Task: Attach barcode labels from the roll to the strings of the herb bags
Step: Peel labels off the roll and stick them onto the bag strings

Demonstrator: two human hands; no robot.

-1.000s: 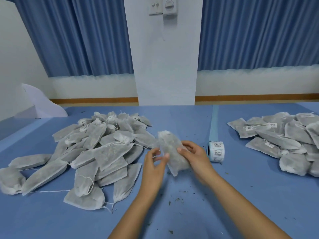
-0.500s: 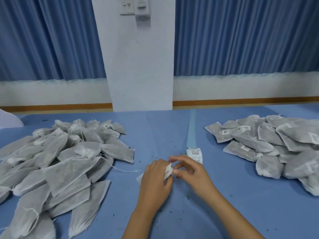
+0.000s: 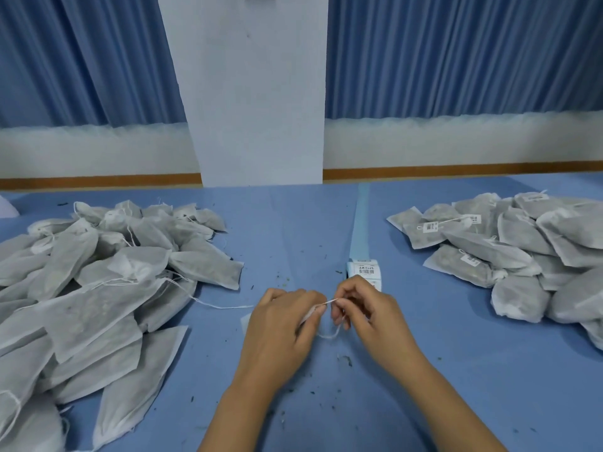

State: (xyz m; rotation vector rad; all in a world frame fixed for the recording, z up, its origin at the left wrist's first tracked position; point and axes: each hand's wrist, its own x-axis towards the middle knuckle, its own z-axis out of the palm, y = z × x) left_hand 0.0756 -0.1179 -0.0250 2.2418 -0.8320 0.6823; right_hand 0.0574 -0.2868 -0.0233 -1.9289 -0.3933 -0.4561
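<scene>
I am working on one herb bag [image 3: 245, 321], freeing its string [image 3: 329, 301] so a label can go on. My left hand [image 3: 280, 324] is curled over the bag, pressing it to the blue worktop [image 3: 293, 230]; it is covering nearly all of the bag, so only a pale corner is showing at its left edge. My right hand [image 3: 372, 313] is pinching the string between thumb and fingertips, drawing a short stretch taut between the two hands while the slack is looping down below.

No label is on this string yet. The label roll [image 3: 365, 271] is lying just beyond my right hand, a barcode facing up.

Next, I judge, my right hand is going to have to let go of the string, peel that top label off, and fold it around the string, while my left is holding the bag down. Then the bag belongs on the labelled pile [image 3: 522, 252] at my right, well apart from the unlabelled pile [image 3: 107, 282].
</scene>
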